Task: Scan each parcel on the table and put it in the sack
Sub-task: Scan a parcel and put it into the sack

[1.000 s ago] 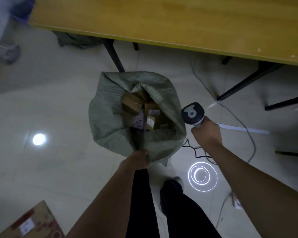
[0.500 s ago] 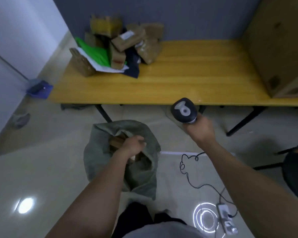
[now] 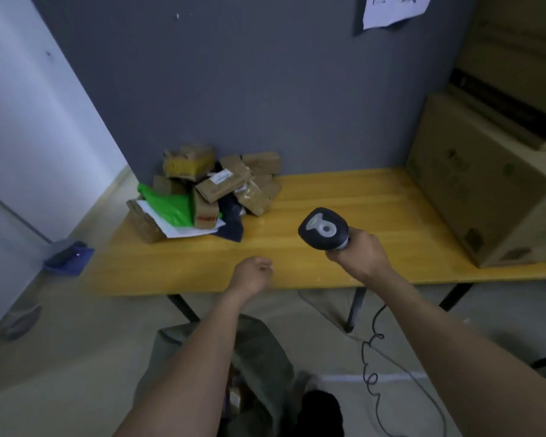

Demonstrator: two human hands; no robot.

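My right grip (image 3: 361, 258) is clamped round the scanner (image 3: 323, 228) above the surface (image 3: 360, 197). My left grip (image 3: 252, 275) hovers at the near edge, fingers loosely curled, empty. The parcels (image 3: 202, 190) pile at the far left corner; the sack (image 3: 262, 354) sits on the floor (image 3: 76, 342) below.

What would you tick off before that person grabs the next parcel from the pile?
1. Left hand free: ok, it holds nothing, above the near edge of the table.
2. Scanner ready: ok, the right hand grips its handle.
3. Parcels left to scan: ok, a pile of parcels sits at the table's far left.
4. Sack mouth open: cannot tell, the left forearm covers it.
5. Scanner cable clear of the sack: ok, it hangs to the sack's right.
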